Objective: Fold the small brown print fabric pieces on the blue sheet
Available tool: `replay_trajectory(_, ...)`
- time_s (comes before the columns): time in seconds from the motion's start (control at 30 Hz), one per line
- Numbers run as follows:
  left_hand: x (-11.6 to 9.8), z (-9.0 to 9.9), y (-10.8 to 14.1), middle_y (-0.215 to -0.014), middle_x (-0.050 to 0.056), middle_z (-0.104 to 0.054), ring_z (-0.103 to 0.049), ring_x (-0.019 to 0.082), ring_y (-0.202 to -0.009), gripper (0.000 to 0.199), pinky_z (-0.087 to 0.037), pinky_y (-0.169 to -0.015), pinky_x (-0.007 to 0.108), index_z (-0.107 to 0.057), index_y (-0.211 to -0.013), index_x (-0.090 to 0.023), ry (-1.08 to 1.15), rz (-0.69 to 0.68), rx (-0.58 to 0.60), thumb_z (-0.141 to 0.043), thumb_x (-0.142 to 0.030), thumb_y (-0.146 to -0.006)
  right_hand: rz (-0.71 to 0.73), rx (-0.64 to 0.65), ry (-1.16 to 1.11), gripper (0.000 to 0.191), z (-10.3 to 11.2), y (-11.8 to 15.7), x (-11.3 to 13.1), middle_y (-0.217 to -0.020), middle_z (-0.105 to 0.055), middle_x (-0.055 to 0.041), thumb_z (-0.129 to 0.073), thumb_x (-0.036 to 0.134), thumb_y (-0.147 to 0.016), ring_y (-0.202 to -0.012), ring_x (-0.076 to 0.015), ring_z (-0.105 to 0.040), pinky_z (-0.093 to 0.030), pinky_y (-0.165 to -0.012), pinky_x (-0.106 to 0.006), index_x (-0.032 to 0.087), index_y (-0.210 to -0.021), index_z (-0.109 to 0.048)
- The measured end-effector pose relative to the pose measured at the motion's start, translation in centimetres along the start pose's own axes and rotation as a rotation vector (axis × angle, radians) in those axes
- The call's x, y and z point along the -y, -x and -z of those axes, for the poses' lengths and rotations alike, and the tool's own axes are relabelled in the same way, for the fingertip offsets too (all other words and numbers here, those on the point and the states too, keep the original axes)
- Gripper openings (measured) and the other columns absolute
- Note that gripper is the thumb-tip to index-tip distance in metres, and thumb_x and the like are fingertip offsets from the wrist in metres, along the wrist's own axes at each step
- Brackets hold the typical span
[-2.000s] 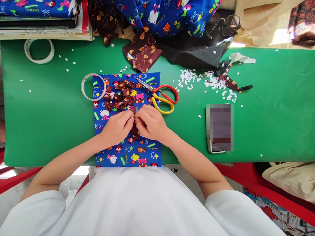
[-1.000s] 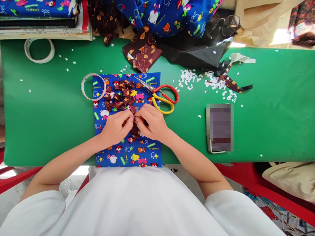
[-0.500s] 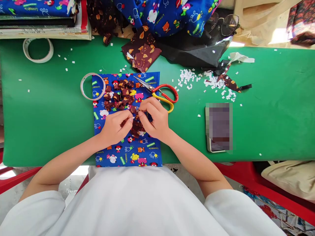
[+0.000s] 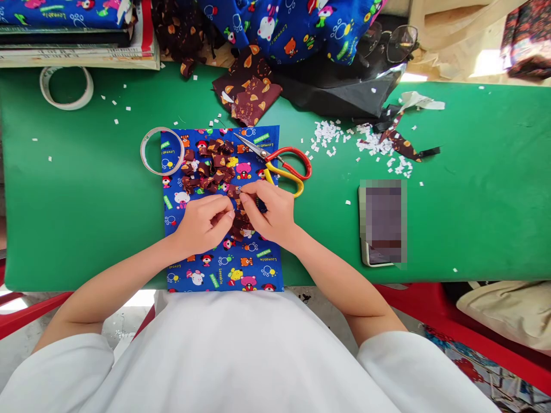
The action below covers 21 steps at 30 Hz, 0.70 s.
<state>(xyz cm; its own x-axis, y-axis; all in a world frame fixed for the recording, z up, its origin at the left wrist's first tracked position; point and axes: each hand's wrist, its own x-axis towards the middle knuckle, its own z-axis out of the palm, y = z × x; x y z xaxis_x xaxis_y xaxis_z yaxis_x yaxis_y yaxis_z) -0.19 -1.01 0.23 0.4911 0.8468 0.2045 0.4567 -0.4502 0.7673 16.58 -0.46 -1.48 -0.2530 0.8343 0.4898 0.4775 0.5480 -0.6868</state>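
A blue cartoon-print cloth [image 4: 224,264] lies flat on the green table [image 4: 86,201] in front of me. Several small folded brown fabric pieces [image 4: 210,163] are heaped on its upper half. My left hand [image 4: 202,223] and my right hand [image 4: 271,215] meet over the cloth's middle, fingertips pinched on a small brown fabric piece [image 4: 239,221] between them. What sits under the fingertips is hidden.
Red-and-yellow scissors [image 4: 284,166] lie just beyond my right hand. A tape roll [image 4: 161,151] rests at the cloth's top-left corner, another tape roll [image 4: 65,87] far left. White paper scraps [image 4: 344,140], a phone [image 4: 383,223], fabric piles [image 4: 252,92] and glasses [image 4: 394,43] lie toward the back and right.
My right hand has shifted slightly up toward the scissors while both hands keep working the brown piece. Nothing else has moved.
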Motion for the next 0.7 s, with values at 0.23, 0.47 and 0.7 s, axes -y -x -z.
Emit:
replay_trajectory(0.23,-0.14,-0.13,0.06,-0.055,-0.005,-0.041,-0.038,0.006,-0.048,0.017,-0.032,-0.047,0.018,-0.045,-0.062,-0.016,0.019,0.016,0.017,-0.052,-0.01,-0.076,0.014,-0.027,0.011,0.01,-0.11,0.12,-0.06,-0.064,-0.063,0.0016,-0.048,0.015,-0.088,-0.055,-0.0097,-0.057,-0.044,-0.054,-0.022,0.019,-0.084,-0.056)
replay_trajectory(0.47,0.18,-0.64,0.2,-0.058,-0.007,-0.041,-0.04,0.006,-0.049,0.018,-0.036,-0.05,0.018,-0.046,-0.076,-0.018,-0.028,0.08,-0.038,-0.058,-0.006,-0.07,-0.051,0.018,-0.005,0.011,0.03,0.06,0.16,-0.057,-0.06,0.0045,-0.047,0.017,-0.089,-0.047,-0.0067,-0.053,-0.039,-0.049,-0.019,0.018,-0.084,-0.056)
replay_trajectory(0.7,0.45,-0.81,0.21,-0.065,-0.005,-0.045,-0.045,0.008,-0.057,0.015,-0.04,-0.056,0.019,-0.05,-0.082,-0.018,-0.065,-0.001,-0.031,-0.055,-0.005,-0.077,-0.078,0.028,-0.017,0.011,-0.05,0.1,0.23,-0.053,-0.06,0.0056,-0.047,0.017,-0.088,-0.043,-0.0064,-0.053,-0.038,-0.047,-0.018,0.018,-0.083,-0.056)
